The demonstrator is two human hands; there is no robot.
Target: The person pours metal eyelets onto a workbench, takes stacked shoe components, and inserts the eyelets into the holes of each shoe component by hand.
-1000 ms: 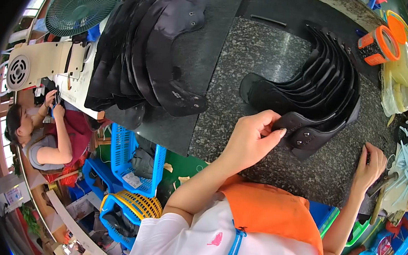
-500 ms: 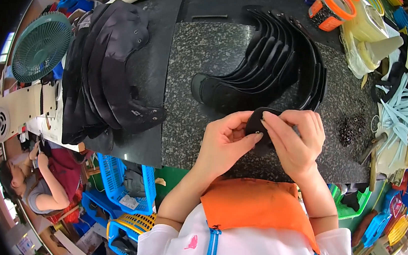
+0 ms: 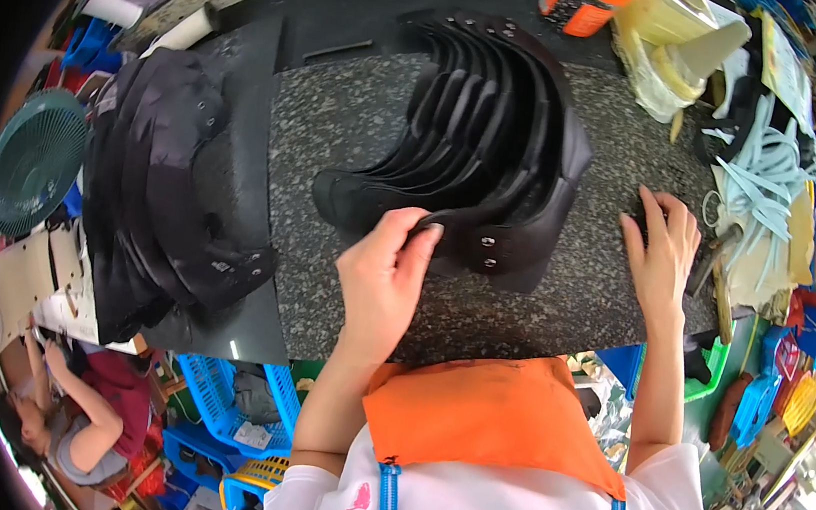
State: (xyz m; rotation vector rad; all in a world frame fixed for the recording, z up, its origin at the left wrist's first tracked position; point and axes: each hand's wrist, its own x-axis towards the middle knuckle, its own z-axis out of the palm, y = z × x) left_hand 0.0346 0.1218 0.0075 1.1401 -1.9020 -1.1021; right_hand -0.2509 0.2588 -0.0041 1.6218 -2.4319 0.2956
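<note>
My left hand (image 3: pixel 379 274) pinches, between thumb and fingers, the near edge of a curved black leather-like piece (image 3: pixel 521 250). Two small silver metal fittings show near that piece's end. It lies against a fanned row of similar curved black pieces (image 3: pixel 453 124) standing close together on the speckled stone slab (image 3: pixel 335 96). Away to the right, my right hand (image 3: pixel 667 259) rests on the slab, fingers and thumb apart. Dark small parts (image 3: pixel 642 217) lie under its fingertips, mostly covered by the hand.
Draped black pieces (image 3: pixel 159 186) are stacked at the left. Back right stand an orange-rimmed tub (image 3: pixel 586 1) and a wrapped yellowish cone (image 3: pixel 708 52). Pale blue strips (image 3: pixel 770 170) and a hammer-like tool (image 3: pixel 715 255) lie at the right. A co-worker (image 3: pixel 73 408) sits lower left.
Both hands were together on a small black part. Now they are apart: my right hand has moved right to the small parts, my left holds the piece by the row. The view has shifted.
</note>
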